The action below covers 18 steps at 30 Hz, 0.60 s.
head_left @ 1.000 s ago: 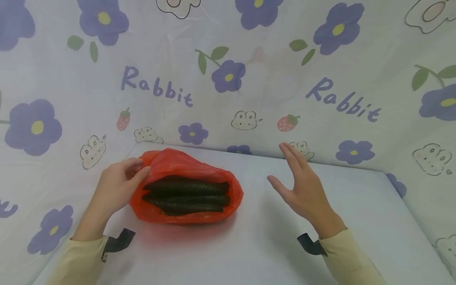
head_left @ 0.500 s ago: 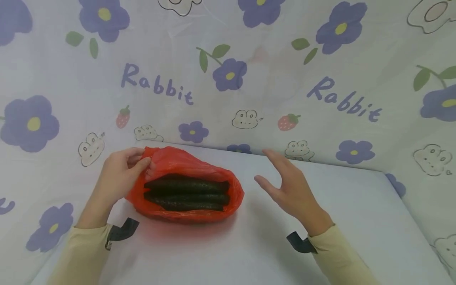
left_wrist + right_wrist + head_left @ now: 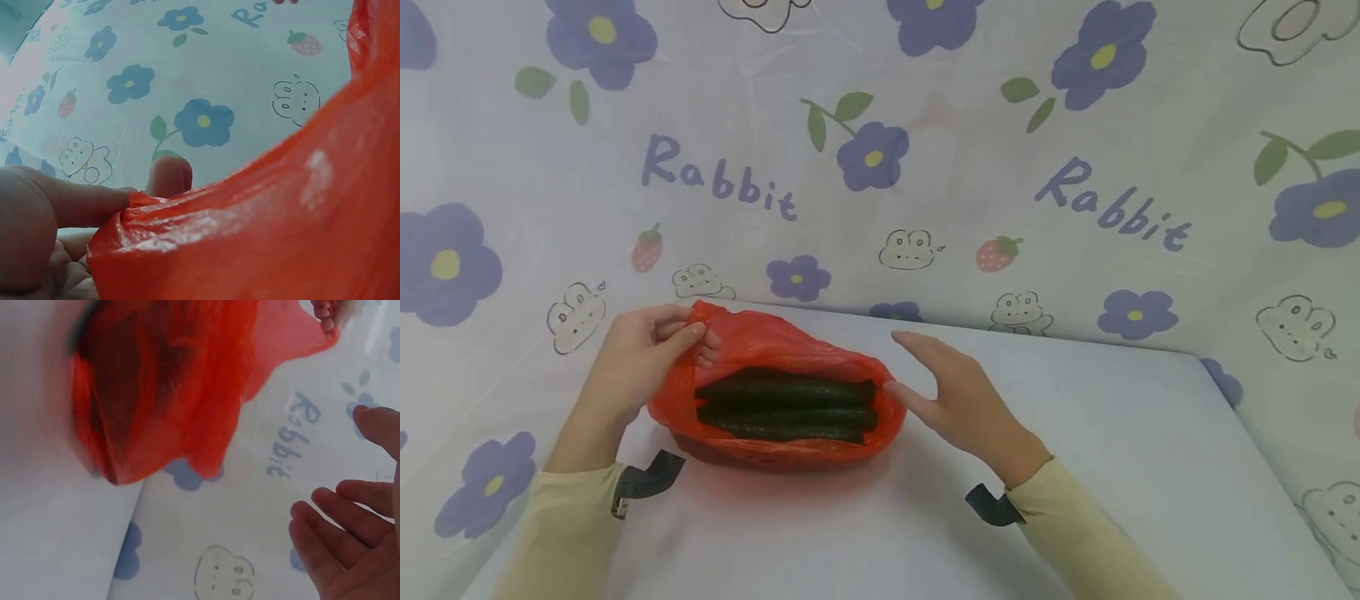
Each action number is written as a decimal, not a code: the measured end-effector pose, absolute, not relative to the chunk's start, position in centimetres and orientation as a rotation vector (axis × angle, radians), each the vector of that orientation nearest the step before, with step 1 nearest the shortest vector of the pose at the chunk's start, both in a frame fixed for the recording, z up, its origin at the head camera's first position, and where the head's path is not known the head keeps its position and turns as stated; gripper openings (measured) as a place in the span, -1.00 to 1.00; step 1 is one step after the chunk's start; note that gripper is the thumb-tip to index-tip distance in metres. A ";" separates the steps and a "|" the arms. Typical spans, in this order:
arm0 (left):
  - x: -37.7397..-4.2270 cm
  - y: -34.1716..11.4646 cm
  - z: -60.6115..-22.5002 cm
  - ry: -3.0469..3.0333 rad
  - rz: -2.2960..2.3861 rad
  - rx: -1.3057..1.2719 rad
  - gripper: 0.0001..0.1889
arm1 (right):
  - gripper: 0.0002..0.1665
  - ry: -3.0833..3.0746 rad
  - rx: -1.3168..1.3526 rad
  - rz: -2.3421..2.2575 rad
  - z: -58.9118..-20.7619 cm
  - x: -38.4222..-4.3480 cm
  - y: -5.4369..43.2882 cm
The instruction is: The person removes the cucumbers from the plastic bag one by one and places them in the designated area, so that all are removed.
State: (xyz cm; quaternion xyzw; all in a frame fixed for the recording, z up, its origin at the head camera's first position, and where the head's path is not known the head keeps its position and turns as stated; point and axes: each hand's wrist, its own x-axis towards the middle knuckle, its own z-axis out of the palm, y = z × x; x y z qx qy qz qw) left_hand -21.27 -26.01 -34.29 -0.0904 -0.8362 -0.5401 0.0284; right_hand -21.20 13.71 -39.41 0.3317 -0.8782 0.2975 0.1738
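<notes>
A red plastic bag (image 3: 790,454) lies on the white table with its mouth facing me. Inside it, several dark green cucumbers (image 3: 790,408) lie side by side. At the bag's upper left corner my left hand (image 3: 632,358) pinches the rim between thumb and fingers; the left wrist view shows the gathered film (image 3: 169,231) in that pinch. My right hand (image 3: 966,400) hovers by the bag's right end, thumb and fingers apart. In the right wrist view, a gap separates its fingers (image 3: 337,531) from the bag.
Behind the white table (image 3: 1120,467) hangs a cloth (image 3: 970,183) printed with flowers, rabbits and strawberries. The table's back edge runs just beyond the bag. Each wrist carries a black strap mount (image 3: 651,479).
My right hand has moved left to the bag's right end. The left hand has drawn the pinched rim slightly up and left, lifting that corner.
</notes>
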 end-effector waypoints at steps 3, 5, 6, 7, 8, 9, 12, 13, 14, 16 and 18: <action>-21.2 -26.4 -34.3 -2.580 -1.689 -0.294 -0.62 | -0.26 -2.548 0.972 0.850 -39.7 -21.8 12.3; -21.2 -26.5 -34.2 -2.588 -1.693 -0.315 -0.64 | -0.26 -2.599 0.982 0.865 -39.7 -22.0 11.6; -21.2 -26.5 -34.2 -2.593 -1.693 -0.324 -0.65 | -0.26 -2.626 0.984 0.876 -39.7 -22.1 11.3; -21.2 -26.5 -34.2 -2.597 -1.695 -0.331 -0.65 | -0.26 -2.651 0.984 0.884 -39.6 -22.2 10.9; -21.2 -26.5 -34.2 -2.602 -1.697 -0.334 -0.65 | -0.27 -2.671 0.989 0.896 -39.6 -22.4 10.6; -21.2 -26.5 -34.1 -2.607 -1.699 -0.335 -0.65 | -0.29 -2.688 1.001 0.908 -39.5 -22.5 10.2; -21.3 -26.6 -34.1 -2.621 -1.719 -0.325 -0.65 | -0.35 -2.710 1.050 0.947 -39.5 -23.0 9.2; -21.3 -26.6 -34.1 -2.627 -1.724 -0.324 -0.65 | -0.37 -2.719 1.067 0.955 -39.5 -23.2 8.9; -21.3 -26.7 -34.1 -2.632 -1.727 -0.322 -0.65 | -0.39 -2.728 1.085 0.963 -39.5 -23.3 8.6; -21.3 -26.7 -34.1 -2.644 -1.727 -0.317 -0.65 | -0.42 -2.741 1.122 0.973 -39.6 -23.6 8.1; -21.3 -26.8 -34.2 -2.652 -1.715 -0.308 -0.64 | -0.43 -2.762 1.149 0.967 -39.8 -23.9 7.5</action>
